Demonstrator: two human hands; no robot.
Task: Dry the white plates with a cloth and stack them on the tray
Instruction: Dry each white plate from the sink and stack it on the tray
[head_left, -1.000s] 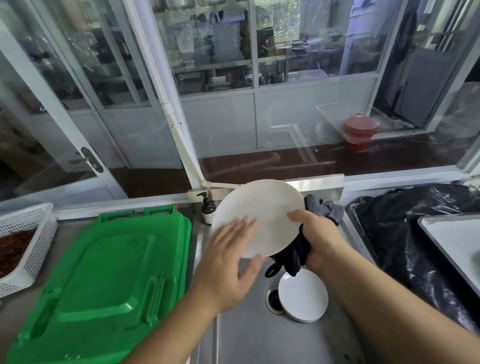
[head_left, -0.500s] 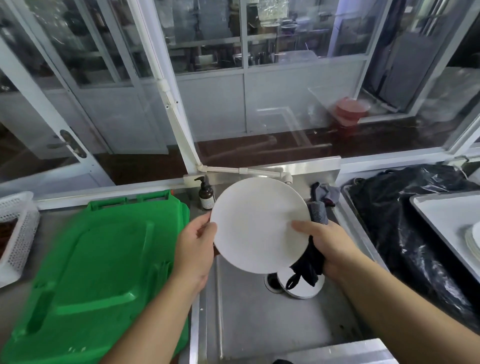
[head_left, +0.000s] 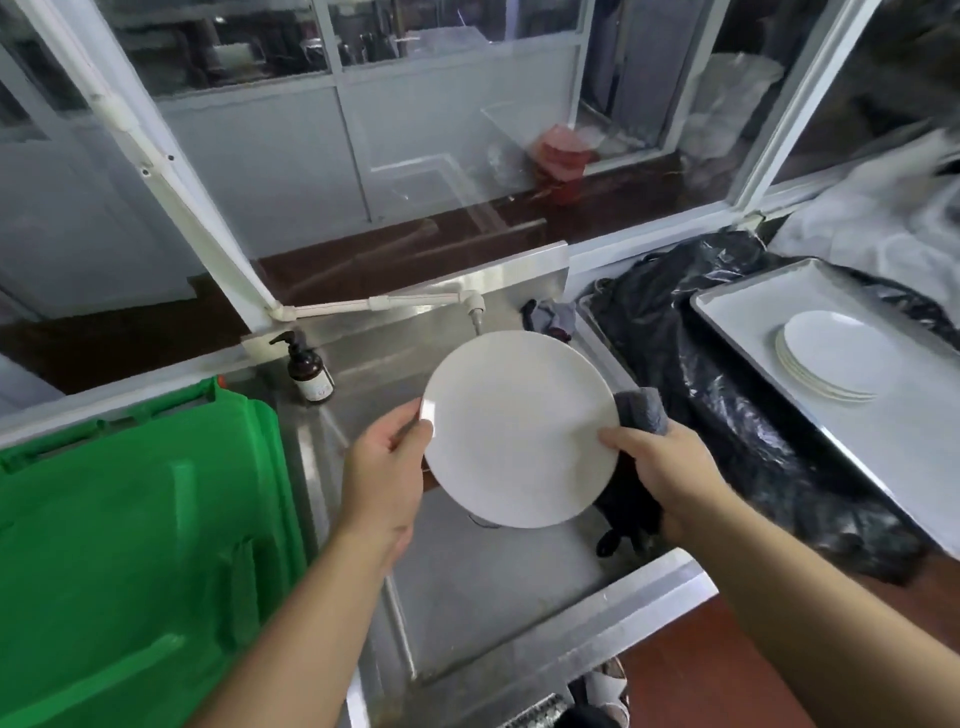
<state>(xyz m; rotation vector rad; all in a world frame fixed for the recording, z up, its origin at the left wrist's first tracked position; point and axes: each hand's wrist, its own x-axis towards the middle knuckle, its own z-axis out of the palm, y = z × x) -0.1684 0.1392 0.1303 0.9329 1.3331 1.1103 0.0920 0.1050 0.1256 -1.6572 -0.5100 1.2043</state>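
I hold a round white plate (head_left: 514, 426) tilted over the steel sink (head_left: 483, 587). My left hand (head_left: 387, 457) pinches its left rim. My right hand (head_left: 657, 462) grips the right rim, thumb on the face, together with a dark grey cloth (head_left: 641, 410) that hangs down behind the plate. To the right, a white tray (head_left: 914, 457) carries a small stack of white plates (head_left: 826, 358). The plate lying in the sink is hidden behind the held one, apart from a sliver of rim.
A green plastic crate lid (head_left: 130, 545) covers the counter on the left. A brown pump bottle (head_left: 309, 371) stands at the sink's back corner under the white tap pipe (head_left: 415, 301). Black plastic sheeting (head_left: 717, 395) lies between sink and tray. Another grey rag (head_left: 550, 319) sits behind.
My left hand went from flat on the plate's face to pinching its left rim. The view has swung right, bringing the tray and its stacked plates into sight.
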